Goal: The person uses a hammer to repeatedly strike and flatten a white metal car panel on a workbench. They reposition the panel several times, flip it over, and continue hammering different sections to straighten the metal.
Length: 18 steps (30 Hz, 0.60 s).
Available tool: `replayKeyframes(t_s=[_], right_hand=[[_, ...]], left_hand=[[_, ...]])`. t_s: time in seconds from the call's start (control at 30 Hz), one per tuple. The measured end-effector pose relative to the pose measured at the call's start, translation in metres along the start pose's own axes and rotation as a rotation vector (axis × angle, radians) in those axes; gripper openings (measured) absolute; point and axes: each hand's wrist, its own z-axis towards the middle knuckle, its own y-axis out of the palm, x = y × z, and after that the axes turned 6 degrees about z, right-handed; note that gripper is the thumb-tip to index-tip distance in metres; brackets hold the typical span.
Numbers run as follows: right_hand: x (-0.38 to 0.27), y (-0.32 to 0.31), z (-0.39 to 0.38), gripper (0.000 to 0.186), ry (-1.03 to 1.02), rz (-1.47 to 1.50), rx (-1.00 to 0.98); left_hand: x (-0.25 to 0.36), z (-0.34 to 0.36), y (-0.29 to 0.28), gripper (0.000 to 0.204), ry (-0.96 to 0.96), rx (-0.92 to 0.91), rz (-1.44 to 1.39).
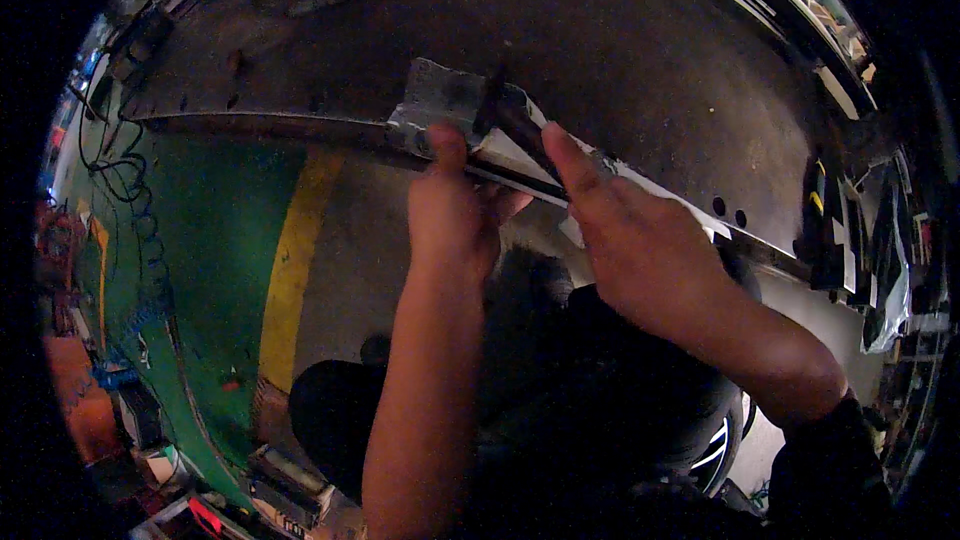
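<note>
A grey metal plate (440, 95) with a bent, folded edge lies at the near edge of a dark workbench. My left hand (450, 195) grips its near side, with the thumb on top and the fingers curled below. A dark tool (525, 135), shaped like a hammer, is held by my right hand (640, 230), which is wrapped around its handle with one finger stretched along it. The tool's dark head rests against or just above the plate's right side; contact cannot be made out. A pale long strip (650, 185) runs right along the bench edge beneath my right hand.
The dark workbench top (600, 30) stretches ahead. Coiled cables (140, 180) hang at its left end. Below lie a green floor (225, 270) and a yellow line (290, 270). A wheel (715, 455) stands lower right; clutter lines both sides.
</note>
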Motion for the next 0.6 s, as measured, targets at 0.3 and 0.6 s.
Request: replayKeyframes(t_s=[0.3,0.6], right_hand=[[0.024,0.007,-0.005,0.068,-0.066,0.023,0.099],[0.019,0.006,-0.015,0.069,0.047,-0.067,0.007]], left_hand=[[-0.007,0.002,0.008,0.057,-0.027,0.004,0.005],[-0.007,0.007,0.006,0.058,0.014,-0.083,-0.026]])
